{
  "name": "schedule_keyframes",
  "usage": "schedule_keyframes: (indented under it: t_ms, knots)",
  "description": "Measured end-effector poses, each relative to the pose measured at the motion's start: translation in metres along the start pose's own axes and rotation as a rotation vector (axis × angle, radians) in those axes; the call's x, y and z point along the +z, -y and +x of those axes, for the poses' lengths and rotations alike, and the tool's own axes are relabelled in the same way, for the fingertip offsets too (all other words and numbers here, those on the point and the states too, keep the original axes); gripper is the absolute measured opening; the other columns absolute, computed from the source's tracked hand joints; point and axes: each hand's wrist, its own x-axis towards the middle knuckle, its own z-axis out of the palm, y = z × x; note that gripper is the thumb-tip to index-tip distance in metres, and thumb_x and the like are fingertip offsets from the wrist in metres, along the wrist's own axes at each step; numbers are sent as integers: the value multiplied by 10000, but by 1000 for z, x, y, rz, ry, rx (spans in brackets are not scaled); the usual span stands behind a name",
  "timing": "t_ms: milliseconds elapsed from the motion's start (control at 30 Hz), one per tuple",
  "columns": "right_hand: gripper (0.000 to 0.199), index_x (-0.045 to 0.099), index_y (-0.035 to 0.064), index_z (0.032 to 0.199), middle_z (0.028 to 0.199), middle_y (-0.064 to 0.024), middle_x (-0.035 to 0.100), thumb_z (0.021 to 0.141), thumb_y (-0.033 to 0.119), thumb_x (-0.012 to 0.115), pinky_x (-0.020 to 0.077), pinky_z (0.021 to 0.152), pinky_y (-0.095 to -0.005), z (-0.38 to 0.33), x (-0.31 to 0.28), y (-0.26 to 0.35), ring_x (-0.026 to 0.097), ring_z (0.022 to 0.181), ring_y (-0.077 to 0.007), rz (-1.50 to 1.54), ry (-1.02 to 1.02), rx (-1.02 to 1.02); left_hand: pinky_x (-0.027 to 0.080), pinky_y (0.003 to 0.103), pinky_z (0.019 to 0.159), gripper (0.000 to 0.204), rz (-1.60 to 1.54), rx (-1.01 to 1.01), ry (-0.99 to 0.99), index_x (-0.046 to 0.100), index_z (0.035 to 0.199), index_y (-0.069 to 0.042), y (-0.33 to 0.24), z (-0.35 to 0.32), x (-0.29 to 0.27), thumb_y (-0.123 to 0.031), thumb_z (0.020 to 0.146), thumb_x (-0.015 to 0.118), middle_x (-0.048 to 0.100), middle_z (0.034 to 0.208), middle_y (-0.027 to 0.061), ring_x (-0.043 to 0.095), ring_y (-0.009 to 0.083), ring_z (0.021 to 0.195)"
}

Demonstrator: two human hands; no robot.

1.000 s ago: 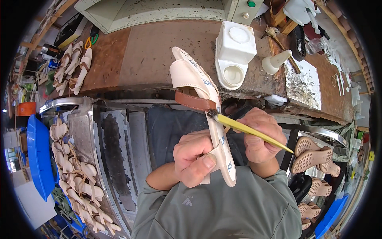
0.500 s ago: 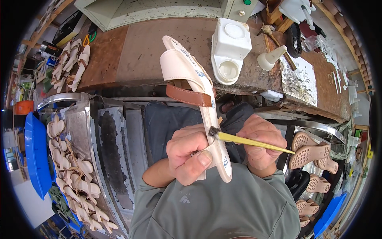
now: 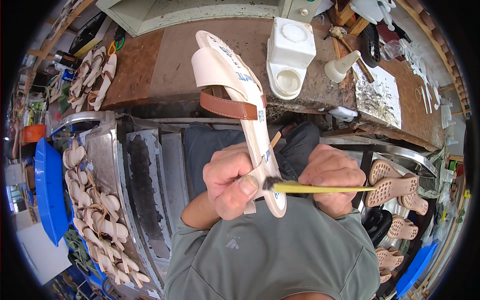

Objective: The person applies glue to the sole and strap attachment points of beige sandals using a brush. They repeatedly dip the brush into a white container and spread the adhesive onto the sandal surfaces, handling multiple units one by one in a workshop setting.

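My left hand [image 3: 231, 181] grips the heel end of a cream sandal [image 3: 235, 95] with a brown strap, holding it up in front of me with the toe pointing away. In my right hand [image 3: 334, 179] is a yellow-handled brush [image 3: 320, 188]. Its dark bristle tip touches the sandal's edge near the heel, right beside my left thumb. Both hands are close over my lap.
A white glue container [image 3: 289, 55] and a white nozzle bottle [image 3: 341, 65] stand on the brown workbench [image 3: 165, 55]. Several cream sandals [image 3: 95, 210] lie on a metal rack at left beside a blue tray [image 3: 49, 190]. Tan soles [image 3: 395, 190] are stacked at right.
The sandal has been drawn toward me and raised. The brush tip has slid down its edge from the middle toward the heel.
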Motion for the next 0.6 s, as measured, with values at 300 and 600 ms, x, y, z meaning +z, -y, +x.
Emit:
schedule_keyframes:
  t_ms: [300, 600]
  knots:
    - [96, 642, -49, 779, 688, -126, 641, 706, 7, 667, 430, 485, -308, 24, 1, -4, 588, 540, -208, 103, 7, 126, 398, 326, 488, 228, 28, 101, 42, 466, 599, -7, -4, -9, 0, -168, 756, 505, 553, 596, 121, 495, 203, 497]
    - [212, 648, -48, 805, 724, -135, 660, 641, 47, 744, 434, 490, -307, 12, -1, 11, 622, 581, -221, 93, 198, -132, 361, 318, 445, 213, 60, 183, 30, 451, 598, -5, -11, -12, -3, -138, 753, 512, 541, 582, 114, 469, 203, 449]
